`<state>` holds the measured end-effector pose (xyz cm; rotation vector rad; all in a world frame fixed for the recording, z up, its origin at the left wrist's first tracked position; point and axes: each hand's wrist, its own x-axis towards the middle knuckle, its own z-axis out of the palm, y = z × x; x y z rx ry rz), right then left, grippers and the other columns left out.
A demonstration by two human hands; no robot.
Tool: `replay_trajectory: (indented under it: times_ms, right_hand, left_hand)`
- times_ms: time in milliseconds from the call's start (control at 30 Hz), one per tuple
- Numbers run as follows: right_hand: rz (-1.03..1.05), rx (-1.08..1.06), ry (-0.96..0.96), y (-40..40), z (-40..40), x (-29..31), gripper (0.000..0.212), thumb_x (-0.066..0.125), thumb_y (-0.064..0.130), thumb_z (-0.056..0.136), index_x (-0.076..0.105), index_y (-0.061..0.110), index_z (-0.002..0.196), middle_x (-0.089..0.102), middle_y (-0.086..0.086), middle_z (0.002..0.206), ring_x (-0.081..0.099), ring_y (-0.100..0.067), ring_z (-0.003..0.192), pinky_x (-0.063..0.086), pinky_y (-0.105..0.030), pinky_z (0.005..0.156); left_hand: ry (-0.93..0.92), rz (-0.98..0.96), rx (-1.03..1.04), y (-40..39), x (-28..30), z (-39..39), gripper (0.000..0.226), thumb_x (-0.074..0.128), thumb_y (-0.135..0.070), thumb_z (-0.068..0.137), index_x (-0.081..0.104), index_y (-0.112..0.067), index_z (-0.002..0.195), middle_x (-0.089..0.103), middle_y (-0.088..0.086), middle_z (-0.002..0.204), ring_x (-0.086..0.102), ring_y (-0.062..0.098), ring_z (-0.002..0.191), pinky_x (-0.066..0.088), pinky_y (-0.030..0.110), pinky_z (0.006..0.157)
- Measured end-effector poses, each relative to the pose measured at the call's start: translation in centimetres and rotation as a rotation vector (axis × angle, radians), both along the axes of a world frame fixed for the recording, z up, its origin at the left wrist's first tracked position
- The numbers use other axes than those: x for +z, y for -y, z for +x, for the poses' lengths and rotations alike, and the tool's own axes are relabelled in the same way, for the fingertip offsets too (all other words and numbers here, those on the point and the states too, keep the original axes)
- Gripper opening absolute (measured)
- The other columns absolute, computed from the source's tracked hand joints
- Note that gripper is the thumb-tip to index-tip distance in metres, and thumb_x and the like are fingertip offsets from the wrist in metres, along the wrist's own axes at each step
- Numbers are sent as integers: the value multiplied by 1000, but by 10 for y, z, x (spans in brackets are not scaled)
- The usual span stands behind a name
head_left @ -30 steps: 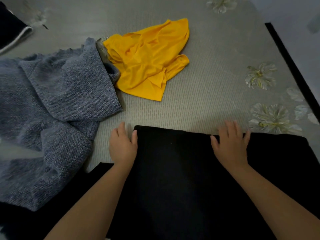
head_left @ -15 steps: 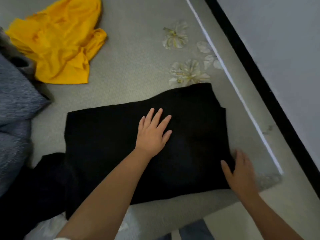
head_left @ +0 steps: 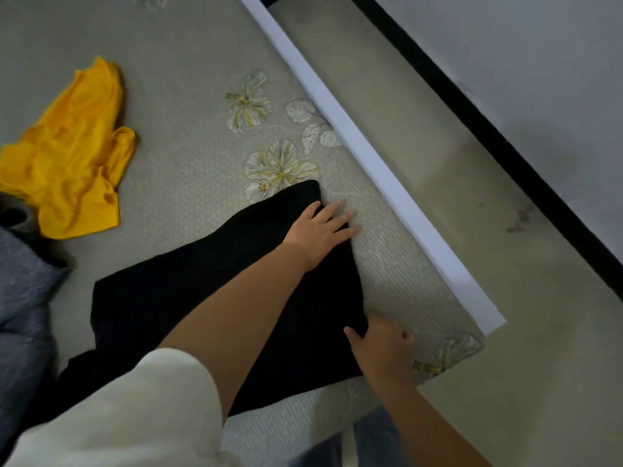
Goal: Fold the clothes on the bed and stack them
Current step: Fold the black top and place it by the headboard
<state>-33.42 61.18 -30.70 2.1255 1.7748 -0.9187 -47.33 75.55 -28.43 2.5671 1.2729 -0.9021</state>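
A black garment (head_left: 188,298) lies folded flat on the grey bed (head_left: 188,79), near its right corner. My left hand (head_left: 317,234) presses flat on the garment's far right edge, fingers spread and reaching onto the mattress. My right hand (head_left: 381,348) is at the garment's near right corner, with the thumb on top of the cloth and the fingers curled at its edge. A crumpled yellow garment (head_left: 74,156) lies to the left. A grey knit garment (head_left: 23,298) is bunched at the left edge of the view.
The bed's right side ends in a white strip (head_left: 371,156), with the floor (head_left: 505,264) beyond it and a black baseboard (head_left: 488,129) along the wall. Flower prints (head_left: 276,170) mark the mattress just beyond the black garment.
The view has swung right. My left hand slid from the middle of the black garment to its right edge. My right hand stays at the near right corner.
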Motion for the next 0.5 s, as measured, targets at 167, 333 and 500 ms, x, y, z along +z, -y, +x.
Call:
replay_trajectory:
  times_ms: [167,333,500]
  right_hand:
    - [215,-111,-124,-32,35,3,27,63,35,83,63,8,85,63,-8,91,55,-25,92,30,-36,84]
    - [295,-49,-284,-89,84,22,24,64,21,84,60,-1,91,57,-13,88,53,-27,85,32,-28,64]
    - [76,50,-461,-102,92,47,57,71,38,75,50,11,121,52,7,103,50,-9,91,36,-19,71]
  left_hand:
    - [37,32,15,-18,-3,8,44,44,-14,93,38,-23,135,9,-5,155,-12,23,141,-22,48,101]
    - [356,112,200,-44,7,11,29,52,-15,88,49,-12,116,50,3,130,23,19,137,-13,38,110]
    - [434,31,149,-58,33,-16,35,57,-32,88,49,-9,114,61,7,106,52,22,108,4,29,109]
